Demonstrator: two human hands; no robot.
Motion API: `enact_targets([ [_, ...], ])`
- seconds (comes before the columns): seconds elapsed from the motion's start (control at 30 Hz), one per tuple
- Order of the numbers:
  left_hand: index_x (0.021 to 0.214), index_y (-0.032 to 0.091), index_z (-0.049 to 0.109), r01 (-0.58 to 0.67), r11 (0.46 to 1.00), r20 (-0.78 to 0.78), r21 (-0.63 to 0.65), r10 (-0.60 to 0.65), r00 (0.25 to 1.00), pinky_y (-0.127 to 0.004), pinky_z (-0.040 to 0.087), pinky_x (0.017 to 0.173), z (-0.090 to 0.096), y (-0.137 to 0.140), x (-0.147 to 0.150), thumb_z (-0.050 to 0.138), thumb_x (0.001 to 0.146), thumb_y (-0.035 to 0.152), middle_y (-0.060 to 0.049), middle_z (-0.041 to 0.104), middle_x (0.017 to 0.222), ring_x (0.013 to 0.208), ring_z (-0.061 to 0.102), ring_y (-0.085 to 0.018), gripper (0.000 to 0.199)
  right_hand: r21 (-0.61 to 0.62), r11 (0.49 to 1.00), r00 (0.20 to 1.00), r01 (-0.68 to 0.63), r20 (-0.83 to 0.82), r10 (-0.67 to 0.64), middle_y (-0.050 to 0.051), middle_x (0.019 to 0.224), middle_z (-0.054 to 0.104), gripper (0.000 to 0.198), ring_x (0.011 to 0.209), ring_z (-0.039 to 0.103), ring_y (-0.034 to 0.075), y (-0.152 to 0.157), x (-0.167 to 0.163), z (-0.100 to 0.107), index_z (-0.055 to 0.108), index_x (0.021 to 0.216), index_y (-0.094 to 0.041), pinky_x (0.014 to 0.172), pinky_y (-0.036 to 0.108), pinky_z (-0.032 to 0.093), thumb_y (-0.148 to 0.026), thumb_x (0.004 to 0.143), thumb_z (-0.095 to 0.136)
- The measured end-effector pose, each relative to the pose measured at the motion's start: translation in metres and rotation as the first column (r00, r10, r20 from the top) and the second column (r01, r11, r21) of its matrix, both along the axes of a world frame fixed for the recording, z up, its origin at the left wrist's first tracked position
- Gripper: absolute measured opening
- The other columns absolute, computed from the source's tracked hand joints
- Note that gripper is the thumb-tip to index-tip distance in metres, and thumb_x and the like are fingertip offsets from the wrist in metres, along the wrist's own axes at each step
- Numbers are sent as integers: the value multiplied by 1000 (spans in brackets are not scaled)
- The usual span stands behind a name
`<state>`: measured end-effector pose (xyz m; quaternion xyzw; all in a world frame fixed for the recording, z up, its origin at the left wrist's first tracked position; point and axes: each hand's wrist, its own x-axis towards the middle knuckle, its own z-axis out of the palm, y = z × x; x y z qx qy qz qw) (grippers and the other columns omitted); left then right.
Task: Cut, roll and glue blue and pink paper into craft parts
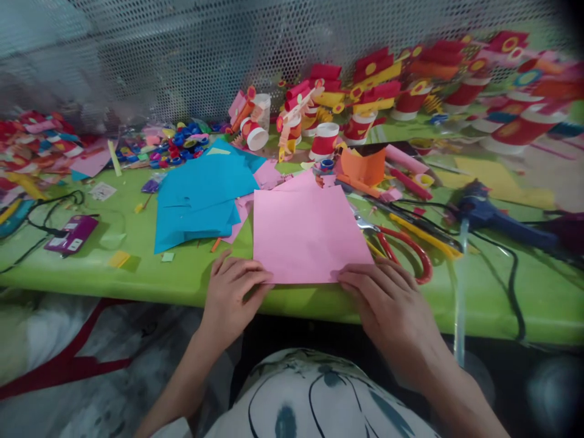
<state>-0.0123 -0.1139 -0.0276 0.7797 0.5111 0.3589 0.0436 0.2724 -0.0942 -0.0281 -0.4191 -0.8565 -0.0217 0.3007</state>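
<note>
A flat sheet of pink paper (308, 234) lies at the front of the green table, its near edge towards me. My left hand (235, 295) pinches the near left corner between thumb and fingers. At the near right corner, my right hand (387, 298) grips the paper the same way, its thumb mostly hidden. Blue paper sheets (201, 194) lie in a loose stack left of the pink sheet. Just right of it rest scissors with red handles (410, 243), partly covered by the paper.
A blue glue gun (497, 216) with a clear glue stick lies on the right, its black cable near the table edge. Red-and-white paper cup models (365, 121) line the back. On the left sit a purple power socket (73, 234) and colourful bottle caps (168, 143).
</note>
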Motion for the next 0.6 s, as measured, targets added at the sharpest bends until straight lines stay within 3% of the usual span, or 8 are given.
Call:
enact_targets([
  [0.2, 99, 28, 75, 62, 992, 182, -107, -41, 983, -40, 48, 91, 0, 1, -11, 73, 97, 22, 1, 82, 96, 92, 74, -18, 7, -9, 999, 999, 38, -22, -38, 5, 98, 79, 9, 92, 68, 25, 7, -3, 0, 67, 104, -21, 89, 44, 50, -19, 101, 59],
  [0.37, 91, 26, 72, -25, 972, 170, -233, 67, 983, -40, 46, 88, 3, -2, -7, 67, 100, 27, 0, 81, 92, 90, 72, -20, 11, -29, 999, 998, 27, -56, -29, 2, 85, 77, 12, 80, 67, 22, 20, -2, 5, 69, 96, -23, 88, 43, 49, -26, 102, 60],
  [0.6, 82, 23, 67, -127, 951, 100, -283, 161, 982, -38, 47, 87, 4, 0, -4, 66, 100, 35, -2, 77, 89, 90, 69, -21, 21, -163, 985, 994, 63, -78, -77, 2, 85, 78, 17, 79, 69, 24, 28, -2, 8, 69, 94, -27, 84, 46, 51, -35, 103, 57],
])
